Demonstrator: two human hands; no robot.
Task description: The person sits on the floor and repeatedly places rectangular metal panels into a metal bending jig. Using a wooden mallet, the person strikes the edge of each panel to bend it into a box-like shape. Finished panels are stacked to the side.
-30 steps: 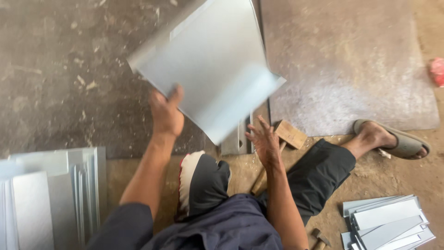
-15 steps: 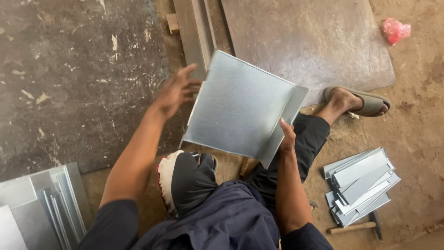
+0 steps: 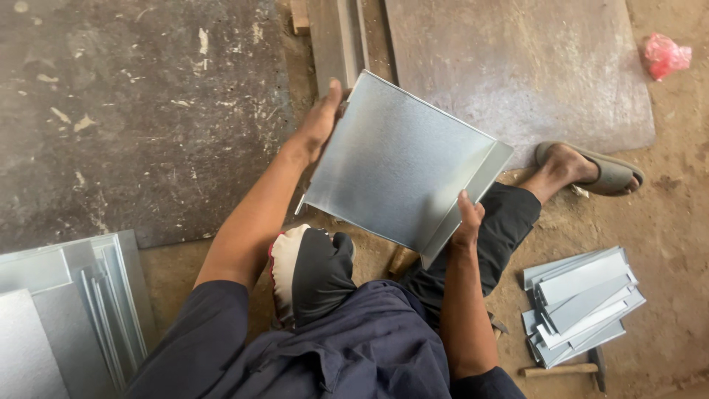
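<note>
Person seated on a dirt floor, seen from above. Both bare hands hold a square sheet of dull grey galvanised metal with one folded-up edge (image 3: pixel 402 166), raised above the lap and tilted, folded edge toward the right.

Left hand (image 3: pixel 319 122) grips the sheet's upper left edge; thumb lies on the top corner, the other fingers are hidden behind the metal. Right hand (image 3: pixel 467 220) pinches the lower right part of the folded edge, thumb on the face, fingers curled underneath.

Below the sheet, a black and white cloth glove (image 3: pixel 314 270) lies over the knee of the dark blue work clothing. Right foot wears a grey-green sandal (image 3: pixel 609 171), resting at the edge of a large flat brown board (image 3: pixel 517 66).

On the right, a stack of narrow bent grey metal strips (image 3: pixel 580 303) with a wooden-handled hammer (image 3: pixel 565 368) just beside it. Lower left, a pile of flat grey metal sheets (image 3: pixel 66 310). A crumpled red plastic bag (image 3: pixel 665 53) lies at upper right.
</note>
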